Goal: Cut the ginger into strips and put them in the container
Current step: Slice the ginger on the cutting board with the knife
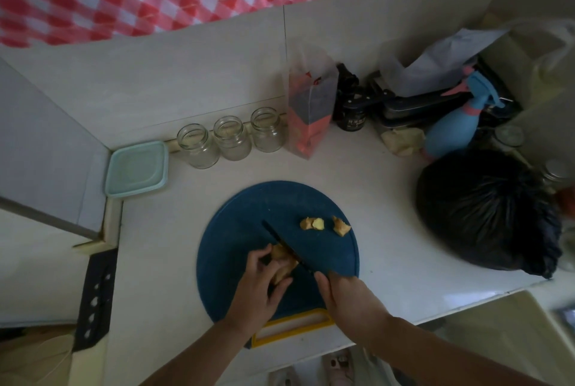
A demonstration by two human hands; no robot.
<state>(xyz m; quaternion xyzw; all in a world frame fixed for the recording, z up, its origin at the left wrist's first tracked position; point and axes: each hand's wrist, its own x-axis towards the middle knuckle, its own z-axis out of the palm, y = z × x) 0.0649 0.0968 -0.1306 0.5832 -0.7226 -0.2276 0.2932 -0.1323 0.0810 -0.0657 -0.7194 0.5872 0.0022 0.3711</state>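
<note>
Round dark-blue cutting board (249,230) with a yellow handle sits on the pale tabletop (373,198), near edge. Left hand (261,289) is curled down on the main knobbly yellow-brown ginger piece (281,261), fingers pinching it against the board, near-centre. Right hand (345,295) is closed around the handle of a black-bladed knife (283,245); blade runs diagonally far-left, lying across the ginger just right of the left fingertips. Two small cut-off ginger chunks (312,223) lie on the board's far-right part, apart from the main piece; a third chunk (340,226) just right of them. Pale-green square plastic container with its lid on (137,169) sits far-left on the tabletop, well apart from the board. Three empty clear glass jars (230,139) stand in a row just right of it. Black plastic bag (488,214) sits at the right.
</note>
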